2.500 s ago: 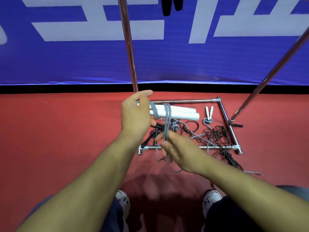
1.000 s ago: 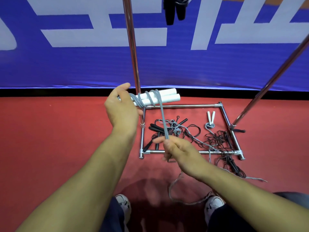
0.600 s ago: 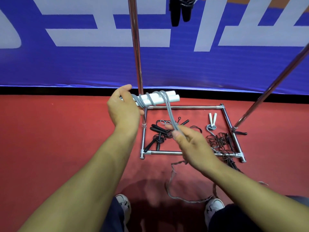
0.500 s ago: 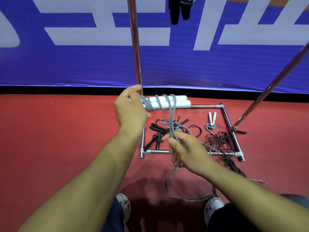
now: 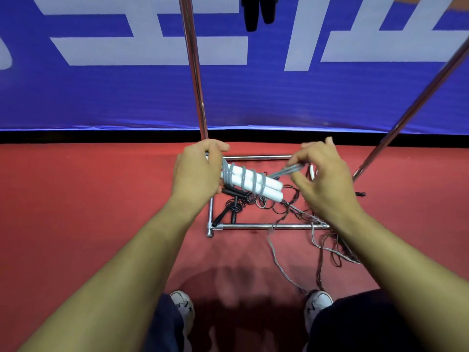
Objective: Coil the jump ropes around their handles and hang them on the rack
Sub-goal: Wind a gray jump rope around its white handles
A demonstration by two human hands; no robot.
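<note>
Blue banner [image 5: 101, 97] (white lettering) behind red floor [image 5: 76, 212]; white shoes [image 5: 182, 304] at bottom edge.

Two hands [image 5: 196, 174], two white handles [image 5: 253, 184], two upright poles [image 5: 194, 72], two shoes [image 5: 184, 304]; tangled floor ropes [image 5: 279, 207] too knotted to count.

Rack poles [image 5: 194, 72] flanking hands [image 5: 322, 179] — rope tangle [image 5: 286, 209] below

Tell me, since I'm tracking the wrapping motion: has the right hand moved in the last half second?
Yes. The right hand has swung up and rightward, from the rack base's near bar toward its far bar.
</note>
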